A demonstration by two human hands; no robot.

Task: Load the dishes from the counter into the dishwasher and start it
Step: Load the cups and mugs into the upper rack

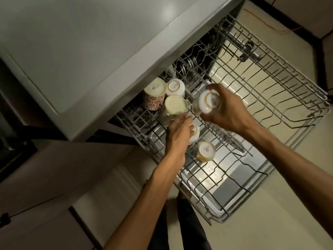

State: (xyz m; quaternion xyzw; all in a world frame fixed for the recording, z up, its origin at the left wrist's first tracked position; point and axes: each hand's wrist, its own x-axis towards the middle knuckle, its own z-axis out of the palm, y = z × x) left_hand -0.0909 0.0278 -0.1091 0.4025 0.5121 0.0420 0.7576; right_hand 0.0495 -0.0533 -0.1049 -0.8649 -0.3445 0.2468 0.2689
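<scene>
Under the tabletop [75,44], a wire rack [266,98] is sitting pulled out, upturned cups [173,105] crowding its left side. The right hand [228,109] is gripping an inverted cup [207,103] above the rack; the left hand [178,134], fingers straight, is touching another cup [195,133].

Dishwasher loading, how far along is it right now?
Partly done. Several cups, including a flower-patterned cup, sit upside down in the upper rack. The right hand holds another cup inverted above the rack; the left hand reaches among them. The rack's right side shows no dishes; starting remains.
</scene>
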